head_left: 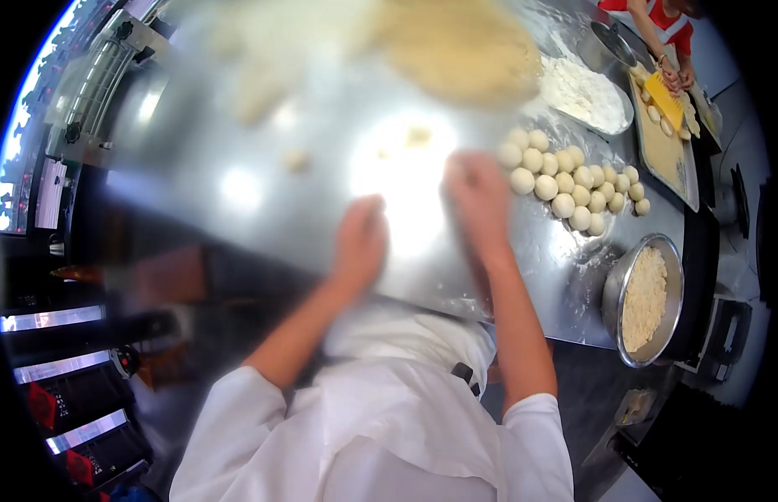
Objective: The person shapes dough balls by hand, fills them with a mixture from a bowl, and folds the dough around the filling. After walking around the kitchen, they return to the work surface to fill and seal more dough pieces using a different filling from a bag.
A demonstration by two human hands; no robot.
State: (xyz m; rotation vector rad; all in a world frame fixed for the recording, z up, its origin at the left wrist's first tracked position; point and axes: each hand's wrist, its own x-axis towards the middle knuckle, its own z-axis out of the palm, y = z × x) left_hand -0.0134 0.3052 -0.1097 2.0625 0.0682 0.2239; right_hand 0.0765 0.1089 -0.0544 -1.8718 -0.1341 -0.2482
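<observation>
My left hand [364,243] is over the steel table [305,217], blurred, its fingers curled inward. To its right, my right hand [479,197] is curled into a fist-like shape just beside a cluster of round dough balls [564,182]. Whatever either hand holds, if anything, is hidden. Beyond the hands, small blurred pieces of dough [418,135] lie in a bright patch of glare. Another small dough lump [297,159] sits farther left. A large yellowish mass of dough [460,50] spreads at the far side of the table.
A tray of white flour [585,96] stands behind the dough balls. A metal bowl of crumbly pale filling [646,297] is at the right edge. At the upper right, another person's hands [675,79] hold a yellow scraper [663,100] over a baking tray [669,167].
</observation>
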